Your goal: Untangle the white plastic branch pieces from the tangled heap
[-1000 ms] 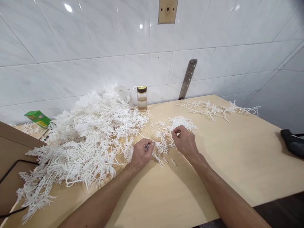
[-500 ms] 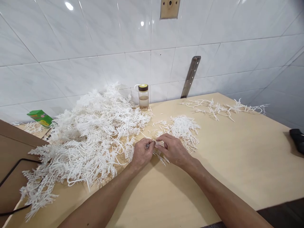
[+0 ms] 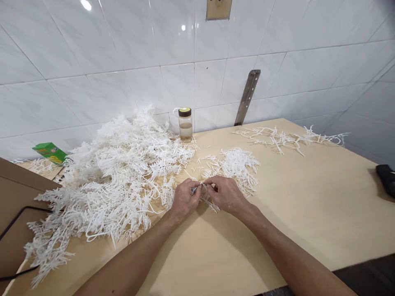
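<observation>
My left hand is closed, its thumb and fingertips pinching a thin white branched plastic sprig. Something small and greyish shows between its fingers, too hidden to name. Thumb and forefinger of my right hand are pinched on the same sprig, right against the left fingertips. Most of the sprig is covered by the fingers. Just beyond my right hand lies a low pile of short white plastic bits, some of it reaching under my hands. To the left rises a big tangled heap of white branched plastic sprigs.
A water bottle with a dark cap stands by the tiled wall. Bare white stems lie at the back right of the table. A green box, a brown carton and a metal bracket are also around.
My right fingertips have closed in from slightly apart to a pinch against the left ones. The whole view has shifted slightly.
</observation>
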The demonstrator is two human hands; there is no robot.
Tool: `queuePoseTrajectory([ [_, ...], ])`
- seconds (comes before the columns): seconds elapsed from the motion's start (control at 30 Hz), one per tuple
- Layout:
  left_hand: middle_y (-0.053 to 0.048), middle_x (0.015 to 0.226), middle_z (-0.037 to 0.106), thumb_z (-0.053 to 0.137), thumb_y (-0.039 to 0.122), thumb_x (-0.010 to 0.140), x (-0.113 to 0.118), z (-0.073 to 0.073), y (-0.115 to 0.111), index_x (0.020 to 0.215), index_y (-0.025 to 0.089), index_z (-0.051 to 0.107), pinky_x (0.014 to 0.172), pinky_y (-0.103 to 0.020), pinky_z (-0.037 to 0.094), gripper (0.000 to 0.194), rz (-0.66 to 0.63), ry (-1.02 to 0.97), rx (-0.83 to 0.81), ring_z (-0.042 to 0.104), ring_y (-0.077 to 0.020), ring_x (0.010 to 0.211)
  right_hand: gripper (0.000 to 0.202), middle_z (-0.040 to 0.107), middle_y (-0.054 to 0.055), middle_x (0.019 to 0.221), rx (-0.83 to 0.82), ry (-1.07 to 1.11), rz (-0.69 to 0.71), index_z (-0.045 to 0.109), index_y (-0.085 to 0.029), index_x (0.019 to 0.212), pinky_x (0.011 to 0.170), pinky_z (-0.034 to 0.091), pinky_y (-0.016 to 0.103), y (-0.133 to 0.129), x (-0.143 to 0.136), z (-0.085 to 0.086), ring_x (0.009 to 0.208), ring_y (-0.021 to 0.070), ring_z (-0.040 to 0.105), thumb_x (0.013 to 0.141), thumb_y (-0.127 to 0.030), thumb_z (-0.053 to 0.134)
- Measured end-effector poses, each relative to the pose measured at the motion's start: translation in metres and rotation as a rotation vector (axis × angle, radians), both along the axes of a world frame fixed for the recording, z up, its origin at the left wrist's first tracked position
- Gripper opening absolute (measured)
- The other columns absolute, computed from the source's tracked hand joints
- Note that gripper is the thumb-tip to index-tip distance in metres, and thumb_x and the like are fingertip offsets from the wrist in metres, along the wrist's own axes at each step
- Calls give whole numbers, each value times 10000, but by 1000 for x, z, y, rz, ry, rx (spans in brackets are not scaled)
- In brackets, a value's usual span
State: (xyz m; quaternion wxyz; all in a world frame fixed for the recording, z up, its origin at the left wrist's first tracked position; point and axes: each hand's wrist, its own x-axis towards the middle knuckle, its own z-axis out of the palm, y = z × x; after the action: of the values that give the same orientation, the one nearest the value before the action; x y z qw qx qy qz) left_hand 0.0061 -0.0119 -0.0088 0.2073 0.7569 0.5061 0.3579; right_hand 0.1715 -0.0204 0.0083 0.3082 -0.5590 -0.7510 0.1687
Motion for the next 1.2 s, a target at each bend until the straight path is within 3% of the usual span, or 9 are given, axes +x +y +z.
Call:
queuePoseTrajectory([
  [0.2,8,629,512,527,141,853,-1,-1,1,690,187,668,614,-252,338,221,-18,29,5,488,-120,625,200,740,16,831,-26,-6,27,747,-224,870,678,444,276,1,0,1,709,162,640,887,-288,559],
  [0.5,-3,651,538,519,172,869,0,-1,-1,700,189,649,622,-256,352,214,-38,12,42,502,-126,636,177,725,42,848,141,-107,32,711,-200,841,667,433,271,1,0,-7,708,160,633,880,-170,541],
  [0.73,-7,674,588,547,175,850,1,-2,-1,723,195,661,636,-255,387,172,1,-14,68,542,-129,647,155,705,16,729,116,-80,11,672,-200,765,635,416,260,-1,-5,-8,638,148,608,841,-169,540],
  [0.83,-12,663,571,545,148,842,1,-2,-4,720,191,657,628,-255,388,171,-26,16,130,533,-133,647,154,678,12,673,86,-105,-37,638,-193,717,609,397,256,3,-7,-12,600,142,586,819,-148,533],
  [0.97,-22,695,566,517,154,876,1,-2,-8,783,184,664,634,-250,403,176,-84,-7,208,532,-133,663,123,658,10,644,18,-38,-222,614,-189,705,595,409,260,10,3,-11,571,149,580,791,-144,538],
  [1.1,-19,699,578,542,235,914,0,-3,-5,821,184,691,657,-248,423,183,-45,-87,174,546,-128,658,108,662,0,652,33,157,-348,624,-200,777,577,434,273,16,25,-5,521,150,580,827,-238,536],
  [1.2,-15,697,588,557,259,913,-1,-3,-1,811,188,704,664,-247,431,193,-17,-131,134,557,-126,660,104,658,2,657,80,168,-373,621,-203,808,585,446,285,17,35,-4,504,147,573,830,-274,549],
])
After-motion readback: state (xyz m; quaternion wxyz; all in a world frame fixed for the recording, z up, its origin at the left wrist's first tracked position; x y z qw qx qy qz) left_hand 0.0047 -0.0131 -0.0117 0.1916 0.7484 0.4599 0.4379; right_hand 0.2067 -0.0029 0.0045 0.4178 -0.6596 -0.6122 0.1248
